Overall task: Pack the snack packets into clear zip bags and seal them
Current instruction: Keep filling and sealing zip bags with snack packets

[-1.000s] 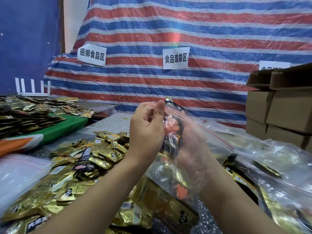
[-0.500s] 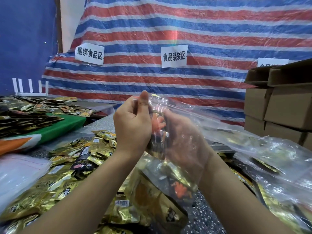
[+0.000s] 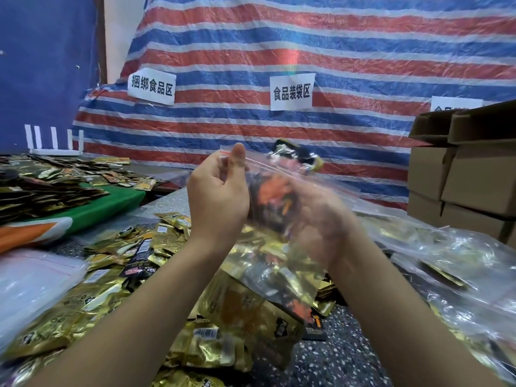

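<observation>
Above the gold heap of loose snack packets (image 3: 106,275) on the speckled table (image 3: 349,356), the person is holding a clear zip bag (image 3: 268,263) up in front of the striped tarp (image 3: 307,51). Their left hand (image 3: 219,196) is pinching the left end of the red zip strip (image 3: 282,170) between thumb and curled fingers, while the right hand (image 3: 321,222) is sitting behind or inside the plastic, blurred, so I cannot tell whether its fingers are clamped on anything or merely supporting the load. Gold and black packets are filling the bag's lower half, and one dark packet (image 3: 296,156) is sticking up past the mouth at the far side. That is the likely trouble: if the seal is pressed along now, the protruding packet is probably going to block the track and leave a gap. Judging by the bulge, the bag is also looking heavy for a single pinch, so the strip could be slipping free and spilling the contents back into the heap. Finished bags (image 3: 460,261) are lying to the right, near the cardboard boxes (image 3: 469,185).
</observation>
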Motion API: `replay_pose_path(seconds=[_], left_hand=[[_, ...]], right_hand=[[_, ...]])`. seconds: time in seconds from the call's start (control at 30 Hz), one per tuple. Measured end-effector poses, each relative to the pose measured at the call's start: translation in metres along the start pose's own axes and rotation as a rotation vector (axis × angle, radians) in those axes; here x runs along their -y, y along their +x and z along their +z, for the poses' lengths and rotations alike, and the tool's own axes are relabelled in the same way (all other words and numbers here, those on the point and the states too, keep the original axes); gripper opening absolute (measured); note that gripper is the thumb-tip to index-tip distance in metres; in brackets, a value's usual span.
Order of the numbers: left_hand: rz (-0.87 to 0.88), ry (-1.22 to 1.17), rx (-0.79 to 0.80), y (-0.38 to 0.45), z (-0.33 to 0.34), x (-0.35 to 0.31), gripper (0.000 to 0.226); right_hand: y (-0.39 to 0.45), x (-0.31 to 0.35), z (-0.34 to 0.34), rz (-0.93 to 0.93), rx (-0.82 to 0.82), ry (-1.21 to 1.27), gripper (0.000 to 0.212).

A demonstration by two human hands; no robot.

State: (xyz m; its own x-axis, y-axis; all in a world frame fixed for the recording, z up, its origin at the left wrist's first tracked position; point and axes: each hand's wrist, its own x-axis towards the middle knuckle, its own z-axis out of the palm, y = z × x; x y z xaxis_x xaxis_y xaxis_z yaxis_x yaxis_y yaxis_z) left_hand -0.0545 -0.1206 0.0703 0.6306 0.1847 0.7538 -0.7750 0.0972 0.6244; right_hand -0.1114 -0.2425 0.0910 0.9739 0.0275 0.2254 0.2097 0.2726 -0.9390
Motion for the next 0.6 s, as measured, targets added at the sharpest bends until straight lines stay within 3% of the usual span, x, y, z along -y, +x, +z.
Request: replay_pose_path(seconds=[0.1,0.23,0.6], left_hand=[[-0.018,0.001,0.094,0.004,-0.001,-0.002,0.045],[-0.098,-0.002,0.209,0.01,-0.001,-0.005,0.035],[-0.223,-0.098,0.294,0.021,-0.011,-0.009,0.03]], right_hand=[[-0.001,0.016,-0.02,-0.135,-0.157,0.232,0.038],[-0.009,0.039,-0.04,-0.373,-0.143,0.331,0.031],[-0.014,0.047,-0.058,-0.537,0.016,-0.059,0.025]])
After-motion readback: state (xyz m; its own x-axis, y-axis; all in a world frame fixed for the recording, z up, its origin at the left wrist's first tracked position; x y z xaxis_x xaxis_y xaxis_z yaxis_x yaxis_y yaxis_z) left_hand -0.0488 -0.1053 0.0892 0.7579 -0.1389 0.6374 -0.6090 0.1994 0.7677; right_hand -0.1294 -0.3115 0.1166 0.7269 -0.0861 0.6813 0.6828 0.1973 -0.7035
